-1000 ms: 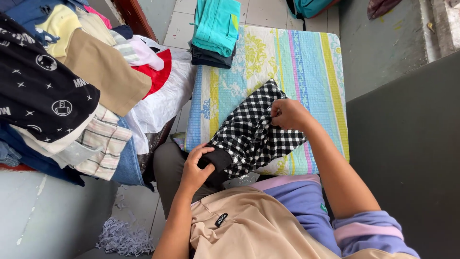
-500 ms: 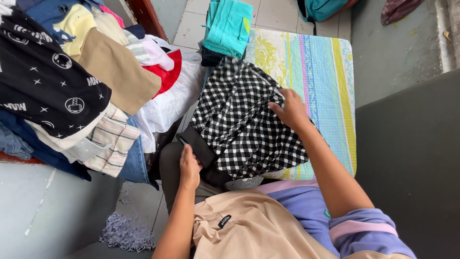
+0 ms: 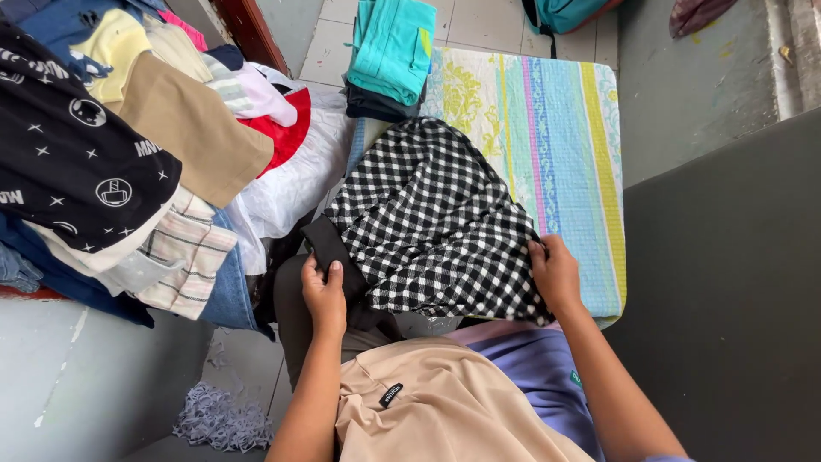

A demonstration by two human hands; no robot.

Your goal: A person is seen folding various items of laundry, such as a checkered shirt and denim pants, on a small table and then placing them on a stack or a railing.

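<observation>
A black-and-white checked garment [image 3: 432, 222] with a black waistband lies spread on the striped pastel cloth [image 3: 556, 120] that covers a low table. My left hand [image 3: 325, 295] pinches the black waistband at the garment's near left corner. At the near right corner my right hand [image 3: 556, 274] grips the checked fabric. A folded turquoise garment [image 3: 389, 43] rests on a dark folded one [image 3: 376, 103] at the table's far left corner.
A big heap of mixed clothes [image 3: 128, 145] fills the left side, with a black printed piece, a tan piece and a red and white one. A pale tangle of lace [image 3: 222, 419] lies on the floor. A dark grey surface [image 3: 727, 282] borders the right.
The checked garment went from bunched up to spread flat. My right hand slid from its middle down to the near right corner. My left hand shifted slightly along the waistband.
</observation>
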